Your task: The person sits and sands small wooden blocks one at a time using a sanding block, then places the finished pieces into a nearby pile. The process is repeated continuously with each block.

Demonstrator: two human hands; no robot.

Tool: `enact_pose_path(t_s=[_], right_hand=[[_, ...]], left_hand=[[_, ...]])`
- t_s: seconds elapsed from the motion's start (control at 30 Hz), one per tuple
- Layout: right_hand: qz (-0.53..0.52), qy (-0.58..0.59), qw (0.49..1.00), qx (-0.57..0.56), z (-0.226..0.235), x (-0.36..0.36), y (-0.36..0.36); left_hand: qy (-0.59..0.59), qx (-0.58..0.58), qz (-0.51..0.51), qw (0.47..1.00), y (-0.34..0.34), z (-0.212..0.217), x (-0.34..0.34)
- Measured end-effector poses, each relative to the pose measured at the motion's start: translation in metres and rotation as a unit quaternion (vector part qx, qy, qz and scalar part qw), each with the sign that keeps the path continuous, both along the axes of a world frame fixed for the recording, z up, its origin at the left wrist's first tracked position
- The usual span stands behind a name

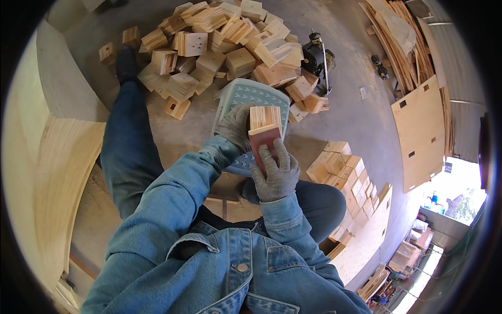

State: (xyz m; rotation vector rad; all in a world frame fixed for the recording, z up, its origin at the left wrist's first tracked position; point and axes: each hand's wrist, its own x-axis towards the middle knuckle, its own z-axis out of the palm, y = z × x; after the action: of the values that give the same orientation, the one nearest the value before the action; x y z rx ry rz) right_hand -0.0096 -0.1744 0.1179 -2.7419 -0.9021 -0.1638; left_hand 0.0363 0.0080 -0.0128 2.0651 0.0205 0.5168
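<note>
Your left forearm reaches forward, its gloved left hand curled in a grip. Your gloved right hand sits nearer your body, fingers pointing forward.

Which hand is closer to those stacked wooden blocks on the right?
The right one. The right hand is just left of the stacked wooden blocks, with a gap between; the left hand is farther left and higher in view.

It's a woodworking shop, this: a tumbled heap of laminated wood blocks spills across the grey floor, more stacked blocks to the right, and there, a plywood sheet with rectangular cut-outs by the wall!
</note>
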Motion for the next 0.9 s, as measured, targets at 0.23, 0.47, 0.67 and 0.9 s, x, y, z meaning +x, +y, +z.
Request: enact_pose_path(t_s=[0.23, 0.47, 0.67, 0.9], right_hand=[[-0.039, 0.031, 0.998, -0.04, 0.009, 0.081, 0.067], [-0.053, 0.036, 0.997, -0.046, 0.008, 0.107, 0.079], [-0.044, 0.063, 0.996, -0.049, 0.013, 0.048, 0.034], [0.001, -0.017, 1.0, 0.016, -0.003, -0.009, -0.014]], left_hand=[[0.06, -0.012, -0.019, 0.998, 0.001, -0.011, 0.003], [0.091, -0.035, -0.004, 0.995, 0.001, -0.009, 0.004], [0.009, -0.009, 0.021, 1.0, -0.002, 0.0, 0.001], [0.042, -0.005, 0.005, 0.999, 0.001, 0.015, -0.006]])
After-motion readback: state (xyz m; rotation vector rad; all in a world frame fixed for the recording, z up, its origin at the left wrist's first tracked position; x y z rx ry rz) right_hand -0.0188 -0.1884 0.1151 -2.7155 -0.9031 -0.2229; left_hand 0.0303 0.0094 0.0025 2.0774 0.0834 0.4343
